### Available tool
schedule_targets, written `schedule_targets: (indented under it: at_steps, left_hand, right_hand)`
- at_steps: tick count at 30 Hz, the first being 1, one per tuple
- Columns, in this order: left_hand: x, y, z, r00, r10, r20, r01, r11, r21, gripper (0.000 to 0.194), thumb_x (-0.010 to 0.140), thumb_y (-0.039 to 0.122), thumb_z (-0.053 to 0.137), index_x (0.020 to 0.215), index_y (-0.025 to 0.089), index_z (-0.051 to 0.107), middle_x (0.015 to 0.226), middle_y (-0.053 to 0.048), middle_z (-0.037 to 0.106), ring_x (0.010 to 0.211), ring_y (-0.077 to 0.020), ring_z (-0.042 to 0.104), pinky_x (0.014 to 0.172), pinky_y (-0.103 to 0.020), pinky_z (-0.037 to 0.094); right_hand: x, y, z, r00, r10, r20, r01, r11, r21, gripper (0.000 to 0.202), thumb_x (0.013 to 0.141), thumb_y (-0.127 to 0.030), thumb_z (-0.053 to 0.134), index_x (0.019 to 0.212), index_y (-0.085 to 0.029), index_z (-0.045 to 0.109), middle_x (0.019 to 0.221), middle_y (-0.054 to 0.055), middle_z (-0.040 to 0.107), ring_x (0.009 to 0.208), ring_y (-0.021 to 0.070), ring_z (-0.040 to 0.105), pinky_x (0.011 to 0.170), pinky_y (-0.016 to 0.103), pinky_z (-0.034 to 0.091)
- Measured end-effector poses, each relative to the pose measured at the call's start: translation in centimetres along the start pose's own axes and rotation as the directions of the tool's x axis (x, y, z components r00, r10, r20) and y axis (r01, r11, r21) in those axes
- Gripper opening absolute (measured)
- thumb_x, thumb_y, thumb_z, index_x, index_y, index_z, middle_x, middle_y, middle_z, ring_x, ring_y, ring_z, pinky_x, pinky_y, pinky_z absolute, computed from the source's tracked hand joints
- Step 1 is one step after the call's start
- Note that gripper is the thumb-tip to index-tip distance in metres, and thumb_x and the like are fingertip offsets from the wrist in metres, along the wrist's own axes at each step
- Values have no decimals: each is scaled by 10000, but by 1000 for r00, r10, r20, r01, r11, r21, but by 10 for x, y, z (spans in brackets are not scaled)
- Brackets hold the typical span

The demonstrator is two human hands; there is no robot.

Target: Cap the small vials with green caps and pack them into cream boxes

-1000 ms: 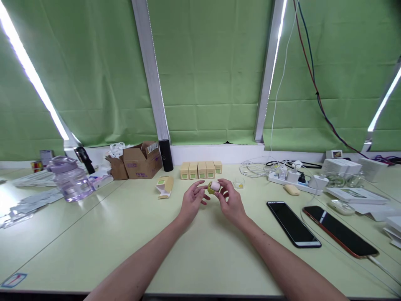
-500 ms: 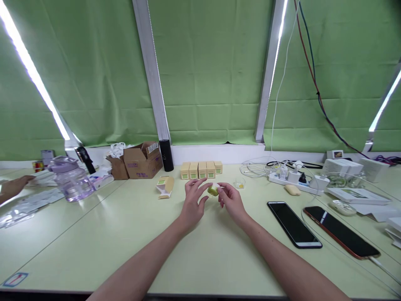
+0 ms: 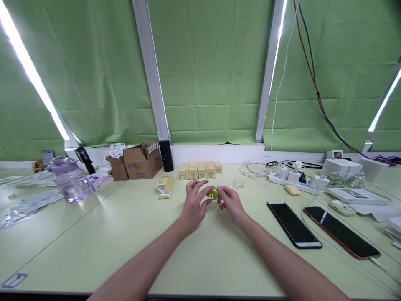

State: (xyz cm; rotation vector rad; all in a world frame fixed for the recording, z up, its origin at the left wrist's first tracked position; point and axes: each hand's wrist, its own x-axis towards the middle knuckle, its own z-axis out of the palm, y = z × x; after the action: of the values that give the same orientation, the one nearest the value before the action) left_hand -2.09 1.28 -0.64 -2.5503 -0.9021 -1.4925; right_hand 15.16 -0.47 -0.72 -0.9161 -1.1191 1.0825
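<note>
A small round green case (image 3: 212,193) with a pale loop-shaped mark is held between my hands, above the table. My left hand (image 3: 194,205) has its thumb and index finger closed on the left side of the case. On the opposite edge, the thumb and fingers of my right hand (image 3: 231,202) grip it too. Beyond them stands a row of several small tan boxes (image 3: 202,170) with green labels. One opened small carton (image 3: 165,187) lies to the left. A clear plastic piece (image 3: 239,184) with a bit of yellow rests to the right.
Two phones (image 3: 293,224) lie at the right, near a power strip (image 3: 296,184) with chargers and tangled cables. Toward the left are a purple water bottle (image 3: 73,179), a cardboard box (image 3: 142,161) and a black cylinder (image 3: 166,155). Clear plastic packets (image 3: 31,205) lie farther left.
The green case has turned so its round face shows, and the white part on top is out of sight. My left thumb has closed onto it. Another person's hand has left at the far left.
</note>
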Motion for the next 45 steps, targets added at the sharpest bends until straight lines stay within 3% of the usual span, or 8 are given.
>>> schedule_targets:
  at_steps: [12, 18, 22, 25, 28, 33, 39, 45]
  left_hand:
    - [1, -5, 3, 995, -90, -44, 86, 992, -91, 403, 881, 268, 753, 1275, 246, 671, 1234, -106, 697, 1218, -310, 490, 1040, -532, 478]
    - [4, -5, 3, 963, -261, -67, 247, 954, -172, 337, 873, 289, 764, 1202, 243, 711, 1148, -95, 711, 1188, -297, 503, 1047, -508, 458]
    - [5, -10, 4, 919, -387, -78, 359, 900, -246, 309, 872, 333, 753, 1167, 243, 729, 1139, -95, 716, 1194, -283, 517, 1024, -477, 478]
    - [5, -14, 6, 878, -471, -81, 432, 855, -287, 324, 857, 357, 753, 1164, 253, 739, 1135, -95, 709, 1178, -272, 546, 969, -433, 516]
    - [6, -15, 5, 854, -516, -74, 473, 827, -305, 318, 845, 363, 754, 1144, 254, 754, 1136, -96, 709, 1166, -270, 562, 943, -417, 533]
    - [7, -15, 5, 827, -558, -66, 506, 790, -346, 327, 819, 367, 772, 1125, 251, 772, 1149, -103, 706, 1171, -273, 576, 961, -424, 541]
    - [7, -16, 6, 794, -606, -45, 534, 732, -423, 332, 800, 414, 793, 1078, 233, 784, 1174, -118, 696, 1143, -273, 617, 959, -419, 547]
    - [5, -22, 9, 753, -657, -36, 569, 679, -464, 414, 768, 480, 817, 1085, 216, 784, 1206, -134, 684, 1037, -256, 665, 926, -406, 545]
  right_hand:
    - [3, 6, -7, 997, 70, 21, -71, 997, 38, 621, 707, -797, 696, 787, -181, 690, 706, 27, 613, 625, 151, 543, 447, 224, 395]
    - [16, 13, -18, 992, -109, -58, 95, 975, -201, 516, 794, -683, 652, 854, -175, 725, 741, 52, 664, 662, 187, 580, 555, 289, 441]
    - [30, 18, -43, 908, -329, -260, 150, 833, -532, 341, 876, -433, 579, 1085, -186, 689, 865, 69, 686, 789, 245, 605, 722, 363, 478]
    - [39, 19, -65, 863, -387, -324, -10, 628, -778, 368, 891, -261, 510, 1222, -194, 657, 1077, 117, 679, 1029, 298, 583, 896, 405, 452]
    - [43, 20, -82, 856, -353, -379, -210, 432, -877, 477, 882, -174, 526, 1350, -198, 616, 1285, 173, 602, 1218, 350, 500, 985, 434, 400]
    - [45, 24, -94, 890, -224, -398, -307, 352, -884, 397, 914, -161, 520, 1277, -232, 664, 1380, 171, 566, 1315, 386, 440, 956, 448, 409]
    - [46, 22, -89, 955, -176, -239, -173, 327, -929, 175, 920, -151, 540, 993, -230, 679, 1062, 103, 719, 1111, 295, 603, 883, 368, 422]
    - [39, 30, -72, 983, -114, -146, -98, 348, -932, 158, 898, -201, 600, 1049, -244, 619, 1013, 93, 720, 961, 268, 653, 720, 323, 413]
